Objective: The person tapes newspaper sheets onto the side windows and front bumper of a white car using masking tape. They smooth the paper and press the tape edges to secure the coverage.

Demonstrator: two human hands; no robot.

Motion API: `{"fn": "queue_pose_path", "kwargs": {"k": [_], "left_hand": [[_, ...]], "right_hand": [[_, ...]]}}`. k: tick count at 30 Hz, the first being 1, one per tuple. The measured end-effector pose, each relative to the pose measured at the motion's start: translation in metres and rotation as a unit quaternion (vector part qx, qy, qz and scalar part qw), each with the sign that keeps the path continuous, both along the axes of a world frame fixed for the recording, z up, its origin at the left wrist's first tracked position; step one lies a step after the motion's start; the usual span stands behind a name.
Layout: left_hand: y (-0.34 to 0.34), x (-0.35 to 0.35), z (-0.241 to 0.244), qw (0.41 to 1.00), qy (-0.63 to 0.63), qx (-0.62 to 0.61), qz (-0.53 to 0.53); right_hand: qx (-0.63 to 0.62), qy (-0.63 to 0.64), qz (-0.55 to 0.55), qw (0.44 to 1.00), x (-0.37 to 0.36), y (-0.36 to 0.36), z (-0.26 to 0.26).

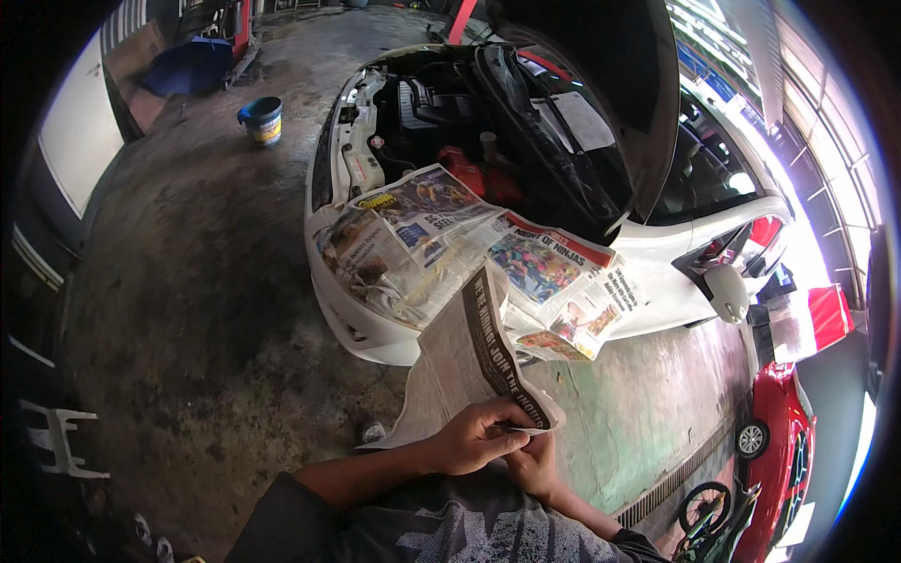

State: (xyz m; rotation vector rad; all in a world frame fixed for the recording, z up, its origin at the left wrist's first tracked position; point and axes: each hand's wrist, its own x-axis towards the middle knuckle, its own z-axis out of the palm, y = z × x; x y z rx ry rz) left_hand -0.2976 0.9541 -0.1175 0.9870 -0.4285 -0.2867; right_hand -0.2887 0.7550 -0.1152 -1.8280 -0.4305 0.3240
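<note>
In front of my body I hold a folded newspaper sheet (450,366) by its near edge. My left hand (471,436) pinches that edge between thumb and fingers. Just beside and partly behind it, my right hand (535,464) grips the same edge, its fingertips partly hidden. The sheet's far end overlaps, in view, more newspaper sheets (429,246) spread over the fender and front corner of a white car (394,345). The car's hood (598,63) is raised, and the engine bay (443,105) lies exposed with a red item (479,172) inside.
Concrete floor (190,281) with dark stains surrounds the car. A bucket (262,121) with a blue cloth on its rim and a dark blue umbrella (190,67) are at the far left. White plastic furniture (63,436) stands near left. A red car (781,436) and a bicycle (704,507) are at right.
</note>
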Motion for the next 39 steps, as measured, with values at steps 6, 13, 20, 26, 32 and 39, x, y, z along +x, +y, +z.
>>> {"fn": "queue_pose_path", "kwargs": {"k": [6,13,20,26,32,39], "left_hand": [[-0.001,0.004,0.003,1.0,0.001,-0.008,-0.004],[0.01,0.007,0.004,0.998,-0.017,0.056,0.029],[0.031,0.016,0.006,0.992,0.051,0.026,0.111],[0.091,0.024,0.03,0.947,0.0,0.005,0.32],[0.196,0.037,0.09,0.823,-0.107,0.094,0.549],[0.273,0.056,0.184,0.723,-0.255,0.266,0.584]], "right_hand": [[0.053,0.042,-0.031,0.997,-0.006,0.011,0.015],[0.03,0.018,-0.013,0.999,0.002,0.024,0.021],[0.09,0.032,-0.012,0.995,0.022,0.015,0.021],[0.17,-0.045,-0.143,0.974,0.082,-0.004,0.035],[0.184,-0.156,-0.208,0.948,0.145,-0.036,0.091],[0.236,-0.169,-0.209,0.934,0.217,-0.095,0.16]]}}
